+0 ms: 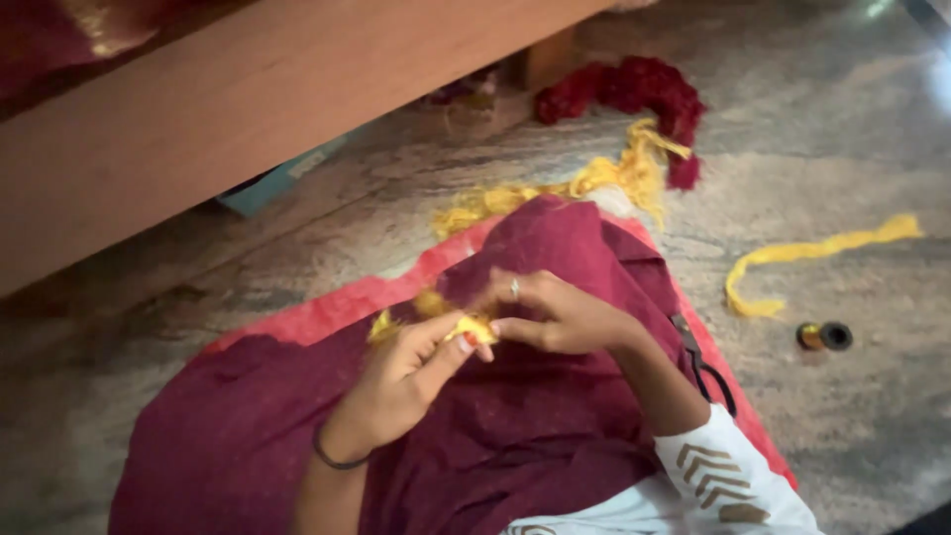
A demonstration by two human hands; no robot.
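A dark maroon cloth (515,426) with a red border lies over my lap and the stone floor. My left hand (406,381), with a thin black band at the wrist, pinches a small tuft of yellow thread (474,328) at the cloth's edge. My right hand (555,312), wearing a ring, meets it from the right and holds the same tuft with its fingertips. More yellow tufts (382,327) sit along the cloth edge just left of my hands.
Loose yellow thread (604,178) and a red thread bundle (644,94) lie on the floor beyond the cloth. A yellow strip (812,253) and a small thread spool (824,336) lie at right. Scissors (698,362) rest on the cloth. A wooden bed frame (248,109) crosses the top left.
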